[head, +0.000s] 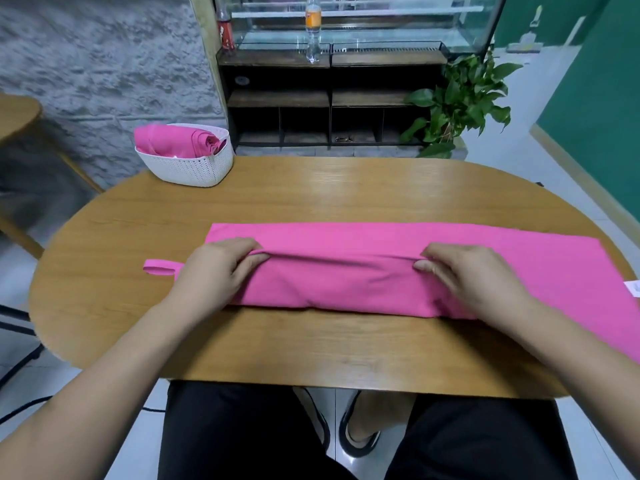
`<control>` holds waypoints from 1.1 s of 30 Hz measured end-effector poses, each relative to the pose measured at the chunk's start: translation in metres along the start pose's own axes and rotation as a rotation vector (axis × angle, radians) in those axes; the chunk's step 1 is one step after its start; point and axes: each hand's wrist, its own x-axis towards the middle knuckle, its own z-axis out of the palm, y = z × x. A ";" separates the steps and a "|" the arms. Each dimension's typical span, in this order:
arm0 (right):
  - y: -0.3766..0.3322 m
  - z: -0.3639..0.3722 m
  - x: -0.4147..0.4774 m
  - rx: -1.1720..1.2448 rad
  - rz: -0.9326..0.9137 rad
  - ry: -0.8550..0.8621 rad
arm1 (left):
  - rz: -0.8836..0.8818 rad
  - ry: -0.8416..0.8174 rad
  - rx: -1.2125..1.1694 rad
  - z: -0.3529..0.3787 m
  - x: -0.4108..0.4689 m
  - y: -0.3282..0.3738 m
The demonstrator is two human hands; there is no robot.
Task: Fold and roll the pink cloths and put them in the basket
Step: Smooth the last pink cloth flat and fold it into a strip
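- A room with a rough grey wall (pixel 104 64) at the left and a green wall (pixel 595 109) at the right. A dark shelf (pixel 329 98) with a glass case on top stands between them.
- Two bottles stand at the case: a cola bottle (pixel 225 29) at the left and a clear bottle (pixel 312 29) with an orange label further right.
- A leafy plant (pixel 460 98) stands on the floor just beside the shelf's right end.
- An oval wooden table (pixel 311 199) fills the middle of the view. The person sits at its near edge, dark trousers and one shoe (pixel 356 434) showing below.
- A white basket (pixel 188 169) stands on the far left part of the table, well apart from the hands.
- A rolled cloth (pixel 173 142), pink, lies inside the basket, its spiral end facing right.
- A second pink cloth (pixel 346 237) lies flat across the table, running from left of centre off to the right edge of the view.
- Its near edge is turned over into a thick fold that runs between the two hands.
- The left hand (pixel 218 268) rests on the left end of the fold, fingers curled over its far ridge and gripping it.
- The right hand (pixel 474 275) sits on the fold further right, fingers curled and pinching the same ridge.
- A small pink loop (pixel 159 266) sticks out from the cloth's left end and lies on the wood just beside the left hand.
- A white tag (pixel 633 289) shows on the cloth at the far right.
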 end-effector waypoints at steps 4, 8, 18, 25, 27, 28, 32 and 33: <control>0.006 -0.008 0.059 -0.077 0.138 -0.096 | -0.054 0.009 0.041 0.013 0.048 -0.020; 0.008 0.014 0.104 -0.217 0.233 -0.184 | -0.122 -0.001 0.075 0.043 0.078 -0.044; 0.029 0.100 0.101 -0.259 0.162 0.145 | -0.250 0.100 0.085 0.079 0.063 -0.069; 0.026 0.098 0.078 -0.207 0.097 0.228 | -0.237 0.108 0.033 0.071 0.043 -0.063; 0.021 0.097 0.064 -0.187 0.063 0.256 | -0.225 0.107 0.003 0.068 0.032 -0.061; 0.019 0.097 0.058 -0.179 0.049 0.270 | -0.217 0.110 -0.005 0.066 0.028 -0.060; 0.013 0.088 0.048 -0.190 0.010 0.342 | -0.228 0.107 0.001 0.065 0.021 -0.058; 0.011 0.082 0.052 -0.204 0.005 0.361 | -0.238 0.105 0.006 0.065 0.022 -0.057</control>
